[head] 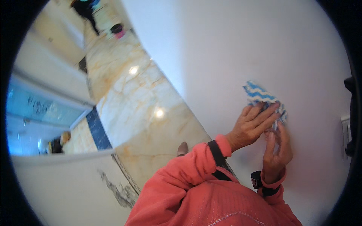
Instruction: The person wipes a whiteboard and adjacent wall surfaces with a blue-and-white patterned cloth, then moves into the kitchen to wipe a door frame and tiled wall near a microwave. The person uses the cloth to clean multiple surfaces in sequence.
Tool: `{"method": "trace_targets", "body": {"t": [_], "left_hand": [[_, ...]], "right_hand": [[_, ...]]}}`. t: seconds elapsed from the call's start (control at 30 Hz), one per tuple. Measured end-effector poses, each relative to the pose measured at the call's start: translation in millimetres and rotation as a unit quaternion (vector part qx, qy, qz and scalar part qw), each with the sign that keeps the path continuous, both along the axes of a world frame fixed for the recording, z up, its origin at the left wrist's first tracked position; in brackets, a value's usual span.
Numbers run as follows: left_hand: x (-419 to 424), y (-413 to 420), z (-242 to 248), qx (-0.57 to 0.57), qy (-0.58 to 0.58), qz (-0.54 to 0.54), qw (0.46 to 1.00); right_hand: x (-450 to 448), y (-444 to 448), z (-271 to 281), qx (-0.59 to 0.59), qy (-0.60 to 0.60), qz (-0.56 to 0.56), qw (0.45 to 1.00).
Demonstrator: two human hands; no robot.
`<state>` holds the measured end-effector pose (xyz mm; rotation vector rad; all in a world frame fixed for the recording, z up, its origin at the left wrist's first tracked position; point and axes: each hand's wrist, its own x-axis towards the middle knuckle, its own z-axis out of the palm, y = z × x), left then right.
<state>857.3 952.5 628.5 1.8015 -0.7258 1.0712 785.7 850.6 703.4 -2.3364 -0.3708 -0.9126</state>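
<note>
A blue and white zigzag-striped cloth [258, 93] lies bunched against the pale wall [240, 50], right of centre. My left hand [250, 124] rests on its lower part, palm towards the wall, fingers stretched over the cloth and pressing it. Just below and to the right, my right hand [277, 152] has its fingertips at the cloth's lower edge, thumb and fingers bent round a loose end. Parts of the cloth are hidden under the fingers. Both forearms are in coral-red sleeves with black straps, and a small black device [255, 179] sits by the right wrist.
A marble-patterned floor [135, 93] runs along the wall, with a shoe [183, 148] on it. Far up the corridor are a person in dark clothes [84, 11] and a black and pink bucket [117, 30]. A wall switch [346, 138] is at the right edge; a glass door [42, 101] stands left.
</note>
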Motion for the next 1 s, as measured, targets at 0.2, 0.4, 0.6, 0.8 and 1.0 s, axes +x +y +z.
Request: {"method": "trace_targets", "body": {"t": [0.2, 0.4, 0.6, 0.8, 1.0], "left_hand": [[-56, 2, -68, -0.107, 0.171, 0.008, 0.979], [-75, 48, -121, -0.195, 0.630, -0.178, 0.730], [-155, 225, -153, -0.588, 0.466, -0.120, 0.650], [-376, 452, -53, -0.611, 0.131, 0.347, 0.699], [-629, 483, 172, -0.212, -0.148, 0.852, 0.455]], "right_hand": [[1, 6, -41, -0.074, -0.029, 0.044, 0.996], [26, -1, -77, -0.099, -0.015, 0.046, 0.994], [52, -18, -82, -0.042, 0.101, -0.009, 0.994], [39, 21, -44, 0.017, 0.228, 0.018, 0.973], [-26, 140, 43, -0.014, 0.205, 0.198, 0.958]]}}
